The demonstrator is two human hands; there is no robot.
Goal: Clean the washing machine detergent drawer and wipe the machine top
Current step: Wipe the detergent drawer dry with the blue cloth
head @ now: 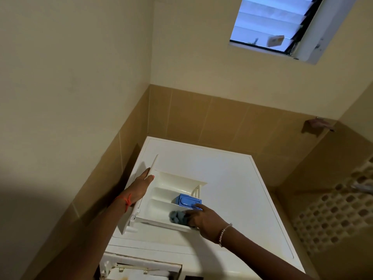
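Observation:
The white detergent drawer (pixel 161 190) lies pulled out on the white washing machine top (pixel 232 178), at its left side. A blue insert (pixel 186 201) sits in its middle compartment. My left hand (pixel 141 188) grips the drawer's front panel at the left. My right hand (pixel 203 218) presses a crumpled grey-blue cloth (pixel 176 216) into the nearest compartment.
The empty drawer slot (pixel 141 269) gapes at the machine's front, bottom of view. Tan tiled walls close in on the left and behind. A patterned screen (pixel 333 209) stands to the right. A louvred window (pixel 272 23) is high on the back wall.

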